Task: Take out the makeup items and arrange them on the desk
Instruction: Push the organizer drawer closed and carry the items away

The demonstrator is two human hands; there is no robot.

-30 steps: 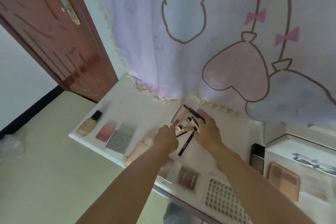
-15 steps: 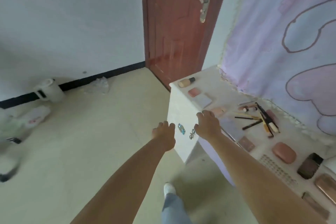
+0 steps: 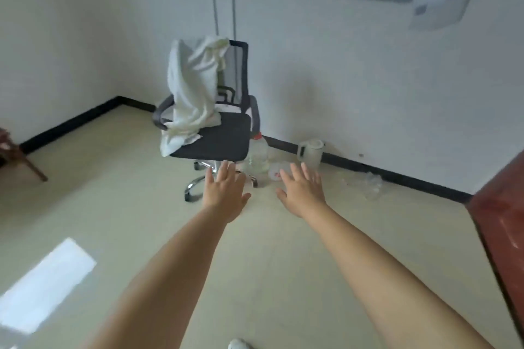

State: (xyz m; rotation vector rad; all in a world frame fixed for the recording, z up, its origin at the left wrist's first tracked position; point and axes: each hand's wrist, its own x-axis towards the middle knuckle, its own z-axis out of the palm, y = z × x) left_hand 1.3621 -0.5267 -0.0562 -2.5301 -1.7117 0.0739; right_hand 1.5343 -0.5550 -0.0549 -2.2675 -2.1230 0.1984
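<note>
Makeup items and worktop: out of frame, location can't be told. Judging by the task, they're small, light, rigid pieces, some likely fragile or slick; pinch each across its sides. Left hand [image 3: 225, 193] and right hand [image 3: 303, 191] both hold nothing, fingers spread, stretched over the floor [image 3: 113, 207] toward an office chair [image 3: 218, 136] draped with a white cloth [image 3: 192, 93].

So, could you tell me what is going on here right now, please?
Nothing is being handled. The person's left hand and right hand are stretched out in front, fingers straight, holding nothing. The head view faces a room corner: an office chair with a white cloth draped over it, a clear bottle and a white kettle on the floor by the wall. No desk or makeup items are in view.
</note>
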